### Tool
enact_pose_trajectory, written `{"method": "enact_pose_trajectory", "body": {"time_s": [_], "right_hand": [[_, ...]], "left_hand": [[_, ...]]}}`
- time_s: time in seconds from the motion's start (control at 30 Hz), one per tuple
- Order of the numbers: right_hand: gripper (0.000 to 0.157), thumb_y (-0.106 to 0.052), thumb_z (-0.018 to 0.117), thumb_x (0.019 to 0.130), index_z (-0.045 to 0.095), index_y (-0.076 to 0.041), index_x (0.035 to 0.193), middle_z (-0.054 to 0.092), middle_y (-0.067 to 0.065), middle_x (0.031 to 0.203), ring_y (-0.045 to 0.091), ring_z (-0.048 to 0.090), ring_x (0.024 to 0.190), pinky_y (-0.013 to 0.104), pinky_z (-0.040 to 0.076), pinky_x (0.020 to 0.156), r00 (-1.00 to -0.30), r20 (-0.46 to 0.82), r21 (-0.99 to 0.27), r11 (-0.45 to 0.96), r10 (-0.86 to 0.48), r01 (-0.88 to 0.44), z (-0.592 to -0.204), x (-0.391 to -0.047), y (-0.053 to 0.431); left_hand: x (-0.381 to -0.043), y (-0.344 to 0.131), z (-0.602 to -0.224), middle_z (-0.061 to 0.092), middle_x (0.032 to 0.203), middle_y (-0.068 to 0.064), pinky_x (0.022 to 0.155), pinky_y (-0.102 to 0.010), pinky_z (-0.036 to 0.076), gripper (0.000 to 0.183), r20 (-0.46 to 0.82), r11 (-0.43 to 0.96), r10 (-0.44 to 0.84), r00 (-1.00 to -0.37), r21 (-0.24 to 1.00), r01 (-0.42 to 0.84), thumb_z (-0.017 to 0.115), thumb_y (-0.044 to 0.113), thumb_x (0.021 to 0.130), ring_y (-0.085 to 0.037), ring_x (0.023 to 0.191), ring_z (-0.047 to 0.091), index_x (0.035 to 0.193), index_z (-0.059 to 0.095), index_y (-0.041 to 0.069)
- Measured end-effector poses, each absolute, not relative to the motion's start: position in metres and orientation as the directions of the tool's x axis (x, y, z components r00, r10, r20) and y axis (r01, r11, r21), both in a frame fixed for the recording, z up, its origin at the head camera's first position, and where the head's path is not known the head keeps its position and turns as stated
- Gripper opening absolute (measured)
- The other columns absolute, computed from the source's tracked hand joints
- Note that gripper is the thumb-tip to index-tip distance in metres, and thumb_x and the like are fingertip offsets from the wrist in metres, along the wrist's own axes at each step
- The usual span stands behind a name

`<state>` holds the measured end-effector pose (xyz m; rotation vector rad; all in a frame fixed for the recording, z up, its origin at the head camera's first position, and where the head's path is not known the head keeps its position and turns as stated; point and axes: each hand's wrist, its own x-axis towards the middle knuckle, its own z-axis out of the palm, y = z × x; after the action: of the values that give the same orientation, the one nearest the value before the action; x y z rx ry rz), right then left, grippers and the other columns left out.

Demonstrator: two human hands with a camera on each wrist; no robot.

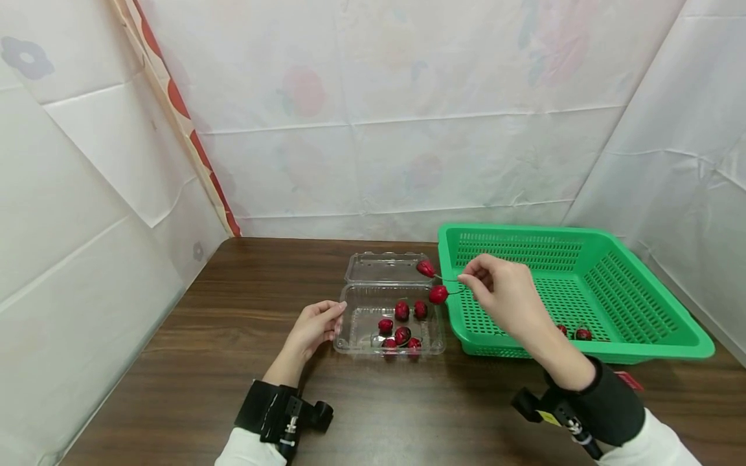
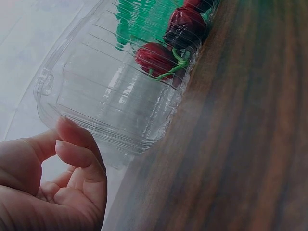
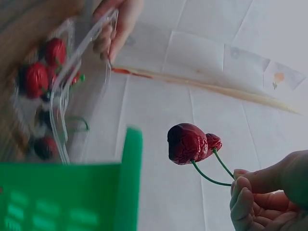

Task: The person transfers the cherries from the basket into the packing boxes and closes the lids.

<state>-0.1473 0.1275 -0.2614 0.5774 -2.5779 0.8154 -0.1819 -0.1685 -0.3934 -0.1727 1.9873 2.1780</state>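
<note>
My right hand (image 1: 504,291) pinches the thin green stems (image 3: 211,180) of two joined red cherries (image 3: 187,144) between thumb and fingertips. In the head view, this pair hangs left of the hand, over the right side of a clear plastic clamshell box (image 1: 355,317) and the basket's left rim. At the box's left edge, my left hand (image 1: 315,329) grips the rim with thumb and fingers. Several dark red cherries (image 1: 402,335) lie inside the box, and its lid (image 1: 381,266) is folded back behind it. Green stems show on the cherries (image 2: 156,60) in the left wrist view.
To the right stands a large green slotted basket (image 1: 635,291), close beside the box. A couple of cherries (image 1: 583,334) lie in its near part. The brown wooden table (image 1: 233,362) meets white sheeting (image 1: 361,168) at the back and sides. A red tag (image 1: 629,380) lies near the right wrist.
</note>
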Motion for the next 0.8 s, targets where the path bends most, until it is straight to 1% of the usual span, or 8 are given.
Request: {"method": "enact_pose_trajectory", "body": {"time_s": [0.27, 0.43, 0.57, 0.8], "right_hand": [[0.005, -0.007, 0.063, 0.082, 0.06, -0.006, 0.078, 0.05, -0.004, 0.059, 0.007, 0.043, 0.049, 0.023, 0.037, 0.045, -0.837, 0.459, -0.473, 0.715, -0.299, -0.515, -0.277, -0.147, 0.105], [0.007, -0.007, 0.064, 0.081, 0.059, -0.008, 0.076, 0.05, -0.006, 0.059, 0.005, 0.041, 0.047, 0.022, 0.036, 0.044, -0.822, 0.47, -0.484, 0.684, -0.323, -0.546, -0.286, -0.145, 0.091], [0.008, -0.006, 0.065, 0.081, 0.059, -0.008, 0.075, 0.05, -0.006, 0.06, 0.004, 0.04, 0.047, 0.021, 0.037, 0.044, -0.82, 0.46, -0.501, 0.662, -0.342, -0.557, -0.294, -0.144, 0.081], [0.011, -0.005, 0.065, 0.08, 0.057, -0.008, 0.073, 0.049, -0.005, 0.061, 0.005, 0.037, 0.047, 0.02, 0.035, 0.044, -0.813, 0.451, -0.491, 0.658, -0.369, -0.571, -0.309, -0.143, 0.066]], "left_hand": [[-0.182, -0.168, -0.393, 0.049, 0.061, 0.0, 0.045, -0.019, 0.037, 0.025, -0.215, -0.078, 0.058, -0.975, 0.973, -0.219, 0.055, 0.018, 0.088, -0.009, 0.049, 0.044, 0.092, 0.049, -0.006], [-0.182, -0.168, -0.393, 0.049, 0.06, 0.0, 0.044, -0.019, 0.037, 0.025, -0.216, -0.083, 0.054, -0.975, 0.972, -0.22, 0.056, 0.018, 0.088, -0.009, 0.049, 0.044, 0.092, 0.049, -0.006], [-0.182, -0.168, -0.393, 0.049, 0.06, 0.0, 0.044, -0.019, 0.037, 0.024, -0.211, -0.08, 0.055, -0.976, 0.973, -0.215, 0.055, 0.017, 0.088, -0.009, 0.048, 0.044, 0.091, 0.049, -0.006], [-0.182, -0.168, -0.393, 0.049, 0.06, 0.0, 0.044, -0.019, 0.037, 0.023, -0.208, -0.078, 0.059, -0.976, 0.974, -0.212, 0.055, 0.018, 0.089, -0.009, 0.049, 0.044, 0.09, 0.049, -0.005]]}}
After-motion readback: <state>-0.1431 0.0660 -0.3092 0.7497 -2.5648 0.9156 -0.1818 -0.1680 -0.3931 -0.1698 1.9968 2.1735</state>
